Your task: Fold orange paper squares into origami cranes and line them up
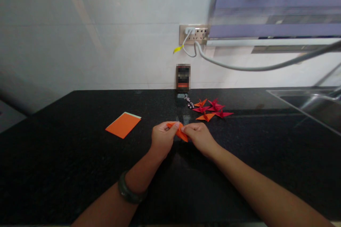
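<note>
My left hand [161,137] and my right hand [199,136] meet over the black counter [66,170], both pinched on a partly folded orange paper piece [180,132] held just above the surface. The left thumb and fingers grip its left end, the right fingers its right end. A dark bangle [128,190] sits on my left wrist. Several finished folded paper figures [211,109], orange and dark red, lie just behind my right hand.
A small stack of orange paper sheets [123,125] lies flat to the left. A small dark box [183,77] stands against the wall, below a socket strip [194,34] with a white cable. A metal sink [314,104] is at the right.
</note>
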Demonstrator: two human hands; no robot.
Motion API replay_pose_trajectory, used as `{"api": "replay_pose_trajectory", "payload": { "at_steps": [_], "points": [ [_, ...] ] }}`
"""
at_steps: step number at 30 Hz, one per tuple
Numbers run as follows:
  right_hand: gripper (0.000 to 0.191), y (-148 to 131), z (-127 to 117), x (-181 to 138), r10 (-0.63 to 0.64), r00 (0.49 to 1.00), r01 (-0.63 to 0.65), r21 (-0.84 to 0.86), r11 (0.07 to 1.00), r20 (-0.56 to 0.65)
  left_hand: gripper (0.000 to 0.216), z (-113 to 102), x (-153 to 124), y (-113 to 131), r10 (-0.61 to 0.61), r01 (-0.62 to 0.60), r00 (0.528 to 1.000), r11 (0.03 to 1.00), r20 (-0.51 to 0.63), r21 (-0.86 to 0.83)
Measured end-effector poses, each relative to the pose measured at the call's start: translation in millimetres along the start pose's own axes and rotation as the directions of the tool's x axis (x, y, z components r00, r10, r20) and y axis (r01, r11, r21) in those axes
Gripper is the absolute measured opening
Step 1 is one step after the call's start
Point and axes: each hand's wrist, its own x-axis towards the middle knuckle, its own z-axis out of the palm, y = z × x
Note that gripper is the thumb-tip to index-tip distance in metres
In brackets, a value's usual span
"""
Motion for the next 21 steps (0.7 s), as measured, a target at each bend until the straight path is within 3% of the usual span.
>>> {"api": "replay_pose_trajectory", "payload": {
  "at_steps": [5, 10, 16, 21],
  "points": [
    [0.031, 0.0, 0.7, 0.3, 0.035, 0.999, -0.037, 0.068, 0.997, 0.03, 0.016, -3.0, 3.5, 0.2, -0.026, 0.026, 0.999, 0.999, 0.033, 0.019],
    [0.023, -2.8, 1.7, 0.6, 0.183, 0.975, -0.204, 0.179, 0.962, 0.129, 0.019, -7.5, 7.7, 0.9, -0.086, 0.082, 0.991, 0.996, 0.105, 0.038],
    [0.015, -3.9, 2.9, 0.2, 0.262, 0.956, -0.274, 0.079, 0.959, 0.133, 0.025, -7.7, 5.7, 0.9, -0.107, 0.087, 0.977, 0.99, 0.183, 0.11],
    [0.011, -1.4, 5.9, 0.0, 0.29, 0.953, -0.292, 0.02, 0.956, 0.092, 0.029, -5.8, 3.4, 0.2, -0.106, 0.064, 0.978, 0.972, 0.18, 0.225]
  ]
}}
